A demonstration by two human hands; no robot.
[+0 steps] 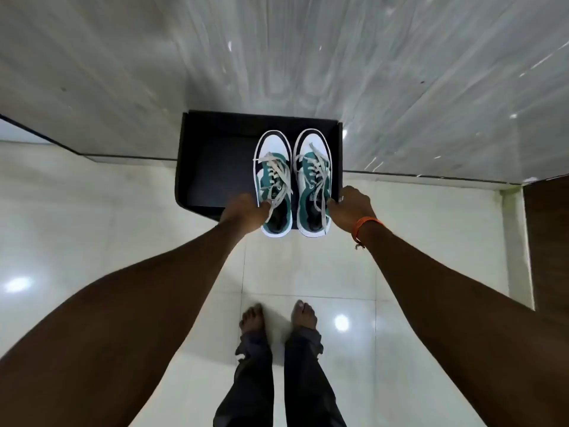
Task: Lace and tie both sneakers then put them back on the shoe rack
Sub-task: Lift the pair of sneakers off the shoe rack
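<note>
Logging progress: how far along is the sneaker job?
Done: both sneakers look laced and sit on the black rack. In hand: left hand grips the left sneaker, right hand the right sneaker. Left: lace ends trail loose, so knots are unclear; then let go.

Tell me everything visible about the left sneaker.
The left sneaker is a low-top: white toe cap, teal upper, dark trim, white sole, grey laces threaded through the eyelets with loose ends; a knot cannot be made out. It sits flat on the black shoe rack, toe pointing away, heel overhanging the near edge, beside the right sneaker. The left hand grips its heel.
</note>
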